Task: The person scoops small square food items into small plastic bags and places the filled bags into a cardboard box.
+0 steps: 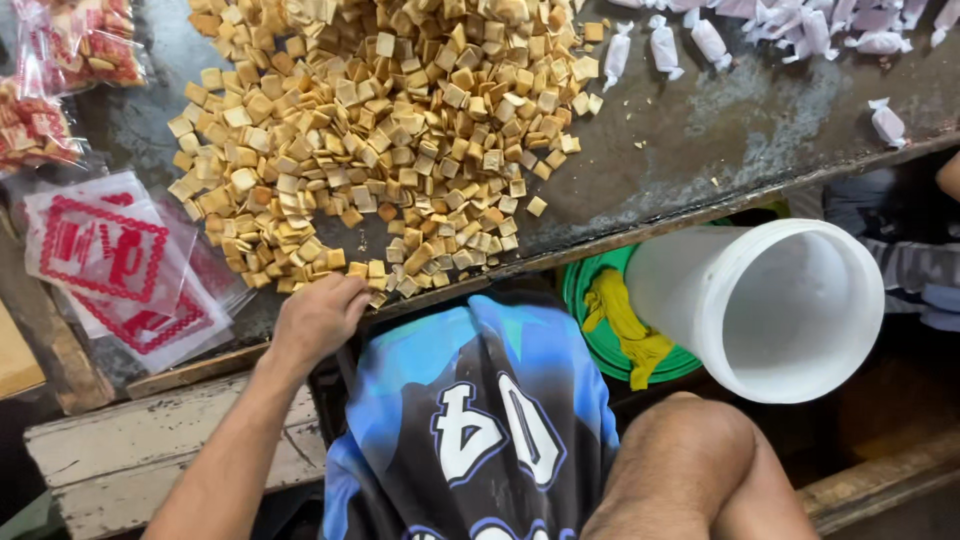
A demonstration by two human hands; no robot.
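Hundreds of small square tan crackers (390,130) form a broad heap on the dark worn table (720,130), the largest feature in view. Next in size, 1 white plastic bucket (770,305) lies tilted below the table edge, mouth open toward the camera, above a green basin (590,330) holding a yellow cloth (625,320). Printed red-and-clear bags (110,265) lie left of the heap. The left hand (318,315) rests at the heap's near edge, fingers curled onto crackers; whether it grips any cannot be told. Small wrapped white packets (800,25) lie top right.
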